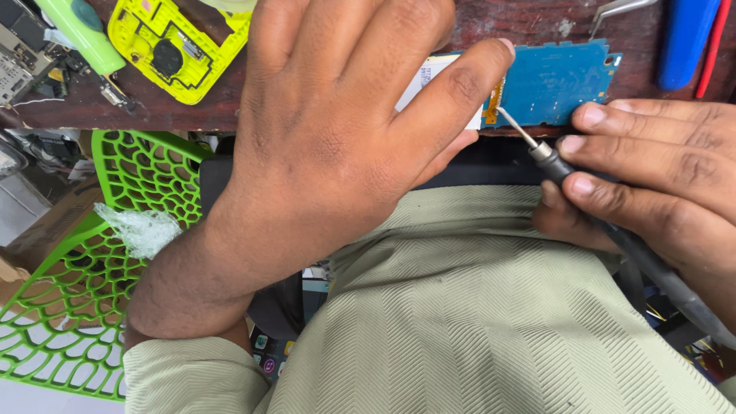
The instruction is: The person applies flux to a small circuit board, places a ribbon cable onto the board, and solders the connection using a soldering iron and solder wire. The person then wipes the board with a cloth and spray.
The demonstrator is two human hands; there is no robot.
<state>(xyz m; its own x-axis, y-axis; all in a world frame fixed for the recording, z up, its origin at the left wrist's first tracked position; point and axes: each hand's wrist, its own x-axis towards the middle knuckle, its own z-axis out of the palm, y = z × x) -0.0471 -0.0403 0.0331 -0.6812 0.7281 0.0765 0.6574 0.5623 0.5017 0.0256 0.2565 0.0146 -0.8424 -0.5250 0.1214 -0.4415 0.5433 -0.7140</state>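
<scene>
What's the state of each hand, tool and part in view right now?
left hand: palm down, fingers pinning the board
right hand: gripping the soldering iron
soldering iron: tip touching the board's edge
blue circuit board: bare, flat on the bench
yellow phone casing: opened, insides showing
tweezers: lying unused

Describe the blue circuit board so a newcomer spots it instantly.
Find the dark wooden bench edge at top. The blue circuit board lies there between the left hand and right hand. It alone is flat blue, touched by the soldering iron.
</scene>
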